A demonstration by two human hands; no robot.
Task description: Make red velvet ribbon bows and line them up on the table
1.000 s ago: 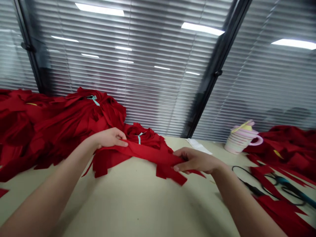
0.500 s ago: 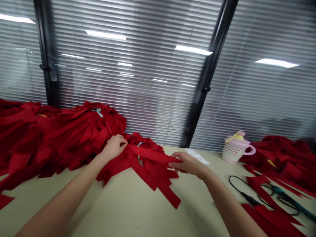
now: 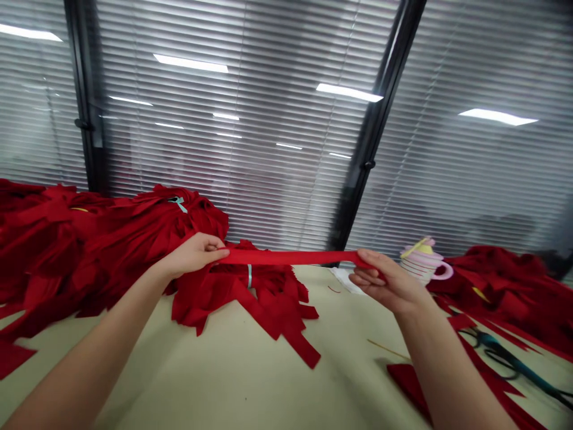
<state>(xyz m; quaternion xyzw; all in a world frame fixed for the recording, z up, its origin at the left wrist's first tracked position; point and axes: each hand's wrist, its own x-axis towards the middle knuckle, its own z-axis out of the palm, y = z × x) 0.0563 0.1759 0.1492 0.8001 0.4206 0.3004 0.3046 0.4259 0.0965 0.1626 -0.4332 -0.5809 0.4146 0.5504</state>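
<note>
A red fabric strip (image 3: 290, 257) is stretched level in the air between my two hands. My left hand (image 3: 194, 253) pinches its left end, fingers closed. My right hand (image 3: 385, 282) grips the right end, fingers curled round it. Under the strip lies a small bundle of red strips (image 3: 255, 295) tied with a pale blue band (image 3: 249, 276) on the beige table (image 3: 233, 382).
A big heap of red fabric (image 3: 89, 245) fills the left side. More red fabric (image 3: 514, 286) lies at the right, with scissors (image 3: 505, 358) near it. A pink striped cup (image 3: 423, 263) stands by the window blinds.
My right hand has moved right and up, and the strip is now pulled taut and lifted off the bundle. My left hand rose slightly.
</note>
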